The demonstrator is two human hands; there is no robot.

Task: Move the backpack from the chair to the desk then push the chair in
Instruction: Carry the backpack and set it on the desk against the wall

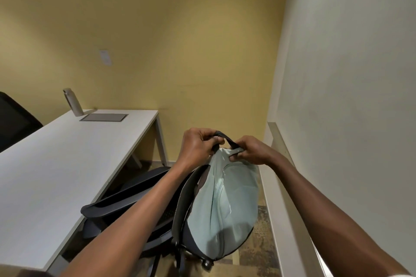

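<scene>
Both hands are on the top handle (225, 139) of the backpack (221, 207), and it is a firm two-handed hold. The left hand (198, 145) is curled tight around the dark loop at its left end, fingers wrapped under the strap. The right hand (252, 153) pinches the handle's right end just where it meets the pale green fabric, fingers closed on it. The backpack hangs upright beneath the hands, pale green front panel facing the camera, a zip line running down its middle, dark straps trailing off its left edge. It sits in front of the chair (126, 202), whose dark armrest and seat show to the left of the bag; whether the bag's base touches the seat cannot be told, since the bag hides that spot. The desk (56, 171) lies to the left, a white top with a grey panel (104, 117) set in near its far edge and a pale bottle (73, 102) standing just beside that panel. Another dark chair back (13, 119) shows at the far left edge.
</scene>
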